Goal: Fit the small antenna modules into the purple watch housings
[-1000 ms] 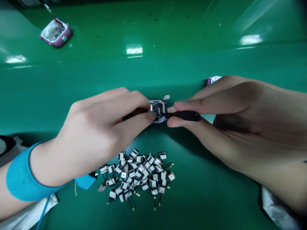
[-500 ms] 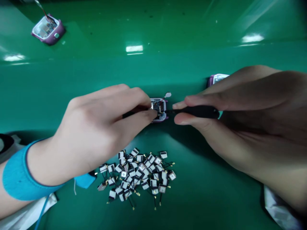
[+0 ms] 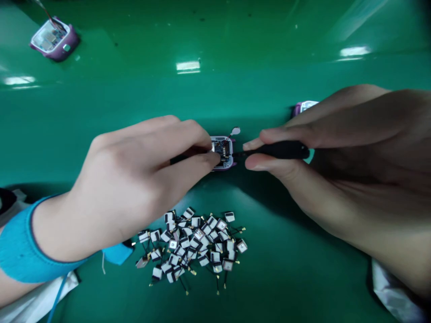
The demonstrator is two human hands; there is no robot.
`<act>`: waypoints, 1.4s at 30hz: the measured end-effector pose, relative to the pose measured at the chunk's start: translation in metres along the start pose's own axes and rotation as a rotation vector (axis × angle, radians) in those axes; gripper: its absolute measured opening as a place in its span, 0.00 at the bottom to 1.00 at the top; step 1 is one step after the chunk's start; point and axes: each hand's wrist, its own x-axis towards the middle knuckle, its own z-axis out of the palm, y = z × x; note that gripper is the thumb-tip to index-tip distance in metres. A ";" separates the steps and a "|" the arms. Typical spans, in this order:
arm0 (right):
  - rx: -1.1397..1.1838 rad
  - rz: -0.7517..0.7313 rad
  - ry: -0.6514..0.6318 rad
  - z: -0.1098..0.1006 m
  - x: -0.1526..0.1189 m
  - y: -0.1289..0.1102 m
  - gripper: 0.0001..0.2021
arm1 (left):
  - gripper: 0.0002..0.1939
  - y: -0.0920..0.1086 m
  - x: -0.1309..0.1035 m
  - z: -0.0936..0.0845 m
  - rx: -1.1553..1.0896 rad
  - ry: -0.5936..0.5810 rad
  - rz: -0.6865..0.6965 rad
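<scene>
A small purple smartwatch case (image 3: pixel 232 165) lies face up on the table, its circuit board (image 3: pixel 222 147) exposed. A small round silver part (image 3: pixel 235 130) on thin leads sticks out from its upper right. My left hand (image 3: pixel 144 170) covers the left part of the case, its thumb and forefinger closed at the board. Something dark shows between those fingers; how far they grip the case is hidden. In my right hand (image 3: pixel 323 143) a slim black tool (image 3: pixel 283 150) is pinched between thumb and fingers, its thin dark end pointing left at the case's right edge.
Below my hands lies a pile of small square antenna modules (image 3: pixel 198 244) with short black cables. Another open purple watch case (image 3: pixel 55 40) sits at the far left, and one more (image 3: pixel 305 106) is partly hidden behind my right hand. A blue wrist strap (image 3: pixel 30 246) circles my left wrist.
The right hand and the black tool have risen slightly in view. My left hand stays at the watch case, with the fingers in much the same grip.
</scene>
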 end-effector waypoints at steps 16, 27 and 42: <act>-0.249 0.159 -0.102 0.002 0.004 -0.003 0.07 | 0.17 0.001 0.002 -0.001 -0.014 -0.031 -0.030; -0.246 0.095 -0.082 0.001 -0.001 -0.003 0.08 | 0.16 0.002 0.003 -0.001 -0.074 -0.011 -0.066; -0.242 0.176 -0.201 0.004 0.005 -0.004 0.02 | 0.14 0.013 0.007 -0.008 -0.128 -0.130 -0.253</act>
